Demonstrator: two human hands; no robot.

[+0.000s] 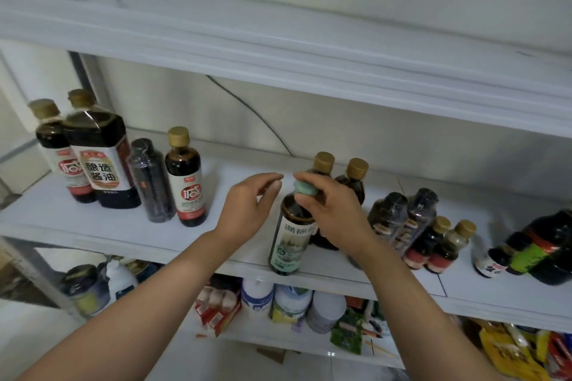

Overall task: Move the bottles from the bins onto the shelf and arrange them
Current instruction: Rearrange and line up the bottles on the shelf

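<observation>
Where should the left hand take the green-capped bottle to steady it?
Round the labelled body, from its left. The green-capped bottle stands upright at the edge of the shelf; the right hand covers its cap, and gold-capped bottles crowd its right.

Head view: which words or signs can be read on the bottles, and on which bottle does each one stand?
"酿造酱油": large square soy sauce bottle.
"减": round gold-capped bottle; also the far-left bottle.
Label of the green-capped bottle: too blurred.
Everything else: too small or blurred.

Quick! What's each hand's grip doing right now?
Left-hand grip: open, holding nothing.
Right-hand grip: closed on the green cap of the green-label bottle.
</observation>
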